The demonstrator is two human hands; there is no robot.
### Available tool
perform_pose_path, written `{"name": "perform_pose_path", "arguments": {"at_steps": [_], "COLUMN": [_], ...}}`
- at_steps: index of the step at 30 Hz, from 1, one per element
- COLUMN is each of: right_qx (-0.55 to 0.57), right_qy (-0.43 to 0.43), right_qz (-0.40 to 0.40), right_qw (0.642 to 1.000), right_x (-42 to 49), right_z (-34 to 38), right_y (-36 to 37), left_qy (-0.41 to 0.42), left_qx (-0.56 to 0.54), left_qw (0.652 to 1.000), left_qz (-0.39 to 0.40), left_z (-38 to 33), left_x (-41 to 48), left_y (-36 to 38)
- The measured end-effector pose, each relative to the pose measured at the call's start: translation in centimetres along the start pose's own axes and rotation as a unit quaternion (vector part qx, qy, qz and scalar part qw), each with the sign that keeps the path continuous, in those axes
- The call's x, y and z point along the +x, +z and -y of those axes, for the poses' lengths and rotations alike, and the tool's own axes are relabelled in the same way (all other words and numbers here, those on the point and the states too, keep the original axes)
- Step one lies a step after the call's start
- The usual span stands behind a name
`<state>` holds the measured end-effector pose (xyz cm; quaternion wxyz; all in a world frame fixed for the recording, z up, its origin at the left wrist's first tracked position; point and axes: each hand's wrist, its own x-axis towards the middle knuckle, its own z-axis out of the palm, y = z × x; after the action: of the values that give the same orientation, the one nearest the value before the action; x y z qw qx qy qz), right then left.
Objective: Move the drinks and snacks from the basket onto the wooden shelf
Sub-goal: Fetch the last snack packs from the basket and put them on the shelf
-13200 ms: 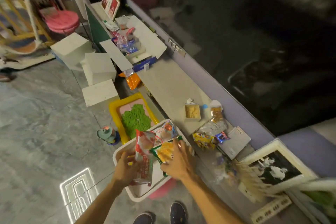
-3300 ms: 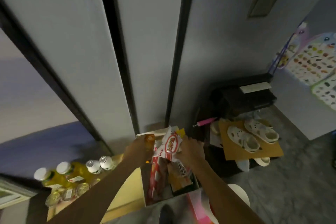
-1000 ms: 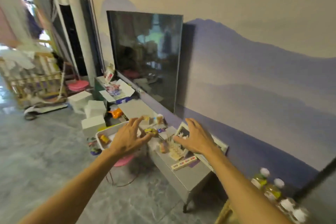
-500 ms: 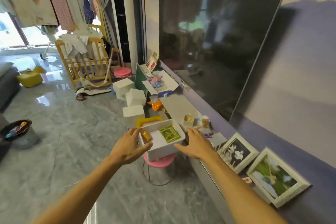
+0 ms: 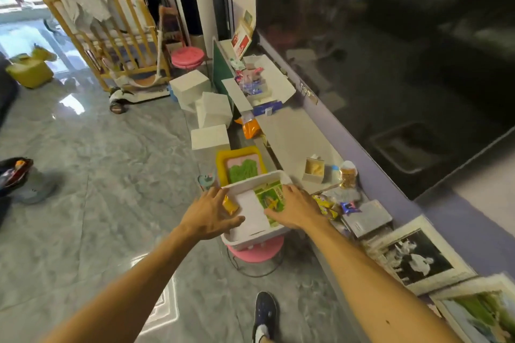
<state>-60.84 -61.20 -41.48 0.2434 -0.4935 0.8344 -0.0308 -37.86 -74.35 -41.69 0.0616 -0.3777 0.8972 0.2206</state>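
Observation:
A white plastic basket (image 5: 252, 184) rests on a pink stool (image 5: 255, 253) beside the low TV bench. Inside lie a green snack packet (image 5: 269, 198) and a small orange packet (image 5: 230, 205). My left hand (image 5: 210, 216) hovers over the basket's left rim next to the orange packet, fingers spread and holding nothing. My right hand (image 5: 292, 207) lies flat over the green packet, fingers apart; no grip shows. The wooden shelf is out of view.
The grey bench (image 5: 292, 136) carries small snacks, a jar (image 5: 348, 174), a little box (image 5: 315, 170) and framed pictures (image 5: 415, 256). A yellow tray (image 5: 239, 167) and white boxes (image 5: 211, 136) stand on the floor beyond the basket. My shoe (image 5: 264, 312) is below.
The view has closed in on the basket. Both hands went from beside it to over it, the right one settling onto the green packet. Earlier, several packets were carried off to the shelf.

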Motion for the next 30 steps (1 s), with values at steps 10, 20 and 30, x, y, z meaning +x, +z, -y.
{"name": "perform_pose_path", "arguments": {"at_steps": [10,20,30], "right_qx": [-0.001,-0.022,-0.048], "right_qy": [0.066,0.181,0.189], "right_qz": [0.107,0.088,0.015], "right_qw": [0.992,0.979,0.981], "right_x": [19.1,32.1,31.9], "right_z": [-5.0,-10.0,-9.5], "right_y": [11.3,28.2,30.2], "left_qy": [-0.011,0.214,0.166], "left_qx": [0.088,0.394,0.317], "left_qw": [0.989,0.877,0.924], "left_qz": [0.119,0.172,0.136], "left_z": [9.5,19.1,19.1], "left_x": [18.5,29.9,30.4], "left_y": [10.5,27.7,27.5]}}
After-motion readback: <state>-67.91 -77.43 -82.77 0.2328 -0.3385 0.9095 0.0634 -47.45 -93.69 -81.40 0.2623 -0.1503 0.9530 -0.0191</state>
